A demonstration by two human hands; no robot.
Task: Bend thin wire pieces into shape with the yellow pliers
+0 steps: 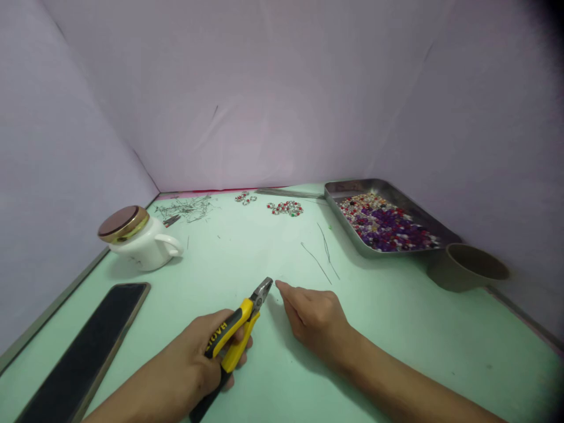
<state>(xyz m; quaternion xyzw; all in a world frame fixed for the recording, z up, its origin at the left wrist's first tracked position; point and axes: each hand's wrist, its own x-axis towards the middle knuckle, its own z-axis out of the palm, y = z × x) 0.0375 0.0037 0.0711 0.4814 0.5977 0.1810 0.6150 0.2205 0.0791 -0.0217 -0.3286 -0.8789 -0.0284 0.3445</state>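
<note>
In my left hand (pixel 200 346) is a pair of pliers (pixel 235 329) with yellow and black handles, its metal jaws pointing up and to the right. My right hand (pixel 315 308) is closed in a pinch, thumb and index fingertip right beside the plier jaws. Whatever sits between those fingertips is too small to make out. Beyond my right hand, a few thin wires (pixel 316 262) lie loose on the pale green table (pixel 247 252).
A steel tray (pixel 374 254) of mixed beads stands at right, beside a dark cup (pixel 462 269). At left are a lidded white mug (pixel 147 247) and a phone (pixel 88 352). Farther back lie wire scraps (pixel 189 207), beaded rings (pixel 286 208) and straight wires (pixel 291 192).
</note>
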